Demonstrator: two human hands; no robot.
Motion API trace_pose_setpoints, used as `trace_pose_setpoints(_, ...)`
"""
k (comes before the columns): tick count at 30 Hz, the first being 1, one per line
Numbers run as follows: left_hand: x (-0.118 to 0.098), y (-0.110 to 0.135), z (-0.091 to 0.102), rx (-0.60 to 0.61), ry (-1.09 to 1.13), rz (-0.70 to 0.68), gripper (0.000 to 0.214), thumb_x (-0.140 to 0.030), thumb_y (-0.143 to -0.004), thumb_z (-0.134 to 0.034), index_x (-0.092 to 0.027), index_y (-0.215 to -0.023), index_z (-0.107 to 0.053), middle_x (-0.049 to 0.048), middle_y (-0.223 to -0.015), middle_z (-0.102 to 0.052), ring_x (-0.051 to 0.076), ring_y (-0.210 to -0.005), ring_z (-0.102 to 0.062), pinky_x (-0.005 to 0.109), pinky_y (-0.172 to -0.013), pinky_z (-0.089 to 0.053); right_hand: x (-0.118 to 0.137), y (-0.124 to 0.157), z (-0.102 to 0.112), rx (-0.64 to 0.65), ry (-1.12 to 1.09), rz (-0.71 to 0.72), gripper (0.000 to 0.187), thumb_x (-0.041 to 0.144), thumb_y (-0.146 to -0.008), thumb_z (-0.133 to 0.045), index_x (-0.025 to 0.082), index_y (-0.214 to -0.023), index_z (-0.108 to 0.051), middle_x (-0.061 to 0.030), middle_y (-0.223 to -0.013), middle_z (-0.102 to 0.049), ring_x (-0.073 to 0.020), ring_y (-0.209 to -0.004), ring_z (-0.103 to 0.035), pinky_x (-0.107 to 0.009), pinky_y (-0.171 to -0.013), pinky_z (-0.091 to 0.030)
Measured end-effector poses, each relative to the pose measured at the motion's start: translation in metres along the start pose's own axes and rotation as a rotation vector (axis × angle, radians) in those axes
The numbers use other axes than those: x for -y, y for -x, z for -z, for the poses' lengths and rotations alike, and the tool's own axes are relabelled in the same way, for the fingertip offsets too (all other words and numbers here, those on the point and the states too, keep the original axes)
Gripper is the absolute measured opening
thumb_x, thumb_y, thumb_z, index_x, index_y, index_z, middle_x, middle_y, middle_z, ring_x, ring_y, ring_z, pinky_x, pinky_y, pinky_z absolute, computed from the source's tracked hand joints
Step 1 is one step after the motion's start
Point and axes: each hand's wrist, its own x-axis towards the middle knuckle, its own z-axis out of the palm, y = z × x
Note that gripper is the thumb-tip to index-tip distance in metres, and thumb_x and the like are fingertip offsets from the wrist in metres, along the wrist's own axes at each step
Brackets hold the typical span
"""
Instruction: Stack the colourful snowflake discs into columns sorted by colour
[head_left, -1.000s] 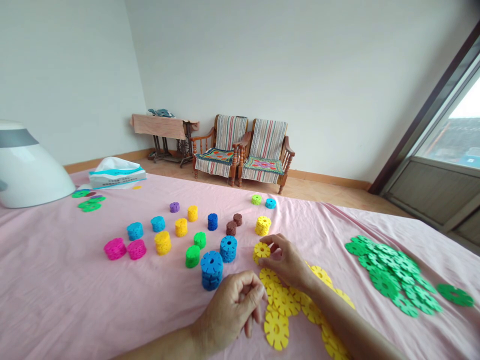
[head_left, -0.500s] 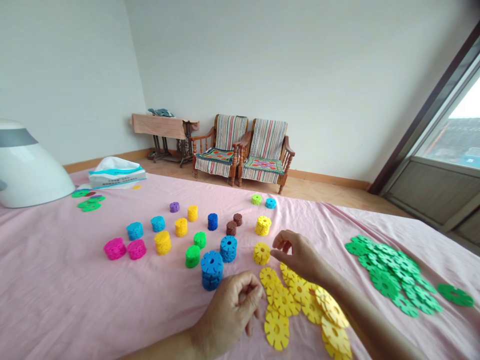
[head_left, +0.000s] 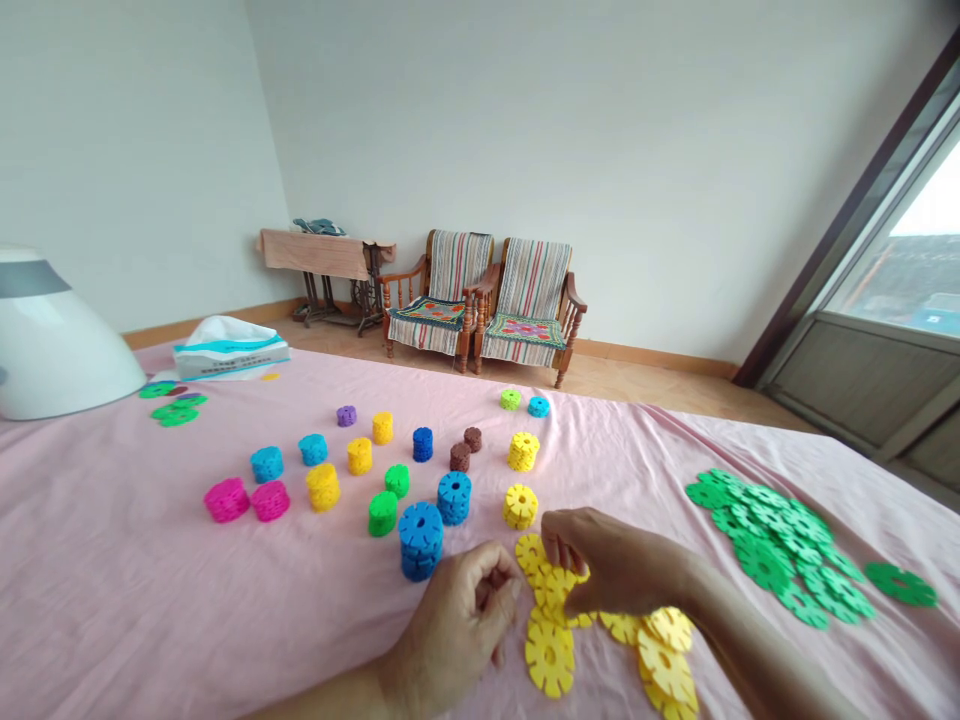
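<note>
My right hand [head_left: 611, 560] bends down over the loose yellow flower-shaped plastic discs [head_left: 549, 655], its fingers pinching one disc at the edge of the heap. A short stack of yellow discs [head_left: 520, 506] stands just above those fingertips, apart from them. My left hand [head_left: 454, 625] rests curled on the pink bedsheet [head_left: 112, 580], holding nothing I can see. It lies just below a blue disc stack [head_left: 420, 540].
Several small stacks of coloured discs stand in rows on the sheet [head_left: 337, 520]. Loose green discs [head_left: 765, 555] lie to the right. A white dome-shaped appliance [head_left: 52, 345] and a tissue pack [head_left: 229, 362] sit at the far left edge.
My right hand has moved from beside the yellow stack down onto the loose yellow discs, and some of those discs have shifted. The stack now stands free. My left hand has barely moved.
</note>
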Motion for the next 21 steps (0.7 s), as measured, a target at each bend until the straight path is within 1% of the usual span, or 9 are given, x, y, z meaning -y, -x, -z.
trace_pose_setpoints(3, -0.002, 0.0, 0.0, -0.006, -0.015, 0.007, 0.024, -0.038, -0.087, -0.045, -0.017, -0.075, -0.049, -0.0056, -0.054, -0.046, 0.006, -0.038, -0.042, 0.015, -0.036, -0.03, -0.001, 0.0, 0.007, 0.031, -0.092, -0.001, 0.025, 0.011, -0.06, -0.066, 0.019, -0.08, -0.055, 0.0028, -0.075, -0.055, -0.01, -0.065, -0.049, -0.021, -0.056, -0.036)
trace_pose_setpoints(7, -0.006, -0.001, 0.0, -0.016, -0.024, 0.02, 0.021, -0.036, -0.085, -0.048, -0.017, -0.077, -0.05, -0.007, -0.051, -0.043, 0.006, -0.035, -0.041, 0.015, -0.034, -0.03, 0.003, -0.001, 0.015, 0.096, -0.33, 0.0, 0.019, 0.008, -0.065, -0.058, 0.018, -0.082, -0.056, 0.0056, -0.065, -0.05, -0.0069, -0.058, -0.046, -0.018, -0.052, -0.034)
trace_pose_setpoints(10, -0.007, -0.001, 0.0, -0.009, -0.033, 0.021, 0.024, -0.039, -0.082, -0.053, -0.015, -0.081, -0.053, -0.0072, -0.049, -0.043, 0.006, -0.035, -0.042, 0.015, -0.033, -0.03, 0.006, -0.005, 0.015, 0.074, -0.512, 0.013, 0.009, 0.011, -0.07, -0.056, 0.017, -0.078, -0.054, 0.0063, -0.062, -0.046, -0.0057, -0.056, -0.042, -0.018, -0.05, -0.032)
trace_pose_setpoints(12, -0.006, -0.002, 0.0, -0.013, -0.028, 0.017, 0.028, -0.042, -0.081, -0.054, -0.015, -0.077, -0.052, -0.0072, -0.048, -0.043, 0.006, -0.035, -0.041, 0.015, -0.033, -0.029, 0.008, -0.008, 0.011, 0.048, -0.602, 0.035, 0.006, 0.016, -0.073, -0.057, 0.016, -0.078, -0.053, 0.0064, -0.062, -0.045, -0.0054, -0.055, -0.041, -0.018, -0.05, -0.032)
trace_pose_setpoints(14, -0.004, -0.003, 0.0, -0.014, 0.007, 0.007, 0.033, -0.046, -0.082, -0.052, -0.016, -0.07, -0.048, -0.0069, -0.049, -0.042, 0.005, -0.035, -0.04, 0.014, -0.032, -0.029, 0.01, -0.01, 0.006, -0.006, -0.612, 0.06, 0.008, 0.017, -0.074, -0.058, 0.016, -0.08, -0.054, 0.006, -0.064, -0.046, -0.0057, -0.055, -0.041, -0.018, -0.05, -0.034)
trace_pose_setpoints(17, -0.003, -0.005, 0.002, -0.014, 0.1, 0.037, 0.039, -0.054, -0.08, -0.05, -0.017, -0.069, -0.044, -0.0051, -0.054, -0.048, 0.004, -0.033, -0.04, 0.013, -0.029, -0.027, 0.018, -0.011, 0.003, -0.121, -0.497, 0.095, 0.022, 0.015, -0.07, -0.062, 0.018, -0.091, -0.056, 0.0034, -0.076, -0.052, -0.0073, -0.063, -0.047, -0.019, -0.054, -0.039)
trace_pose_setpoints(19, -0.003, -0.007, 0.004, -0.028, 0.169, 0.071, 0.041, -0.057, -0.08, -0.049, -0.017, -0.072, -0.043, -0.0041, -0.058, -0.052, 0.003, -0.032, -0.04, 0.012, -0.027, -0.025, 0.024, -0.01, 0.003, -0.151, -0.42, 0.126, 0.035, 0.013, -0.067, -0.064, 0.02, -0.1, -0.056, 0.0025, -0.082, -0.055, -0.0087, -0.067, -0.05, -0.02, -0.057, -0.041)
trace_pose_setpoints(21, -0.005, -0.008, 0.005, -0.034, 0.233, 0.08, 0.042, -0.058, -0.079, -0.049, -0.017, -0.073, -0.042, -0.0039, -0.059, -0.053, 0.003, -0.031, -0.04, 0.011, -0.026, -0.024, 0.03, -0.008, 0.003, -0.158, -0.353, 0.17, 0.04, 0.012, -0.066, -0.064, 0.022, -0.104, -0.055, 0.0026, -0.084, -0.057, -0.0091, -0.068, -0.052, -0.021, -0.06, -0.043)
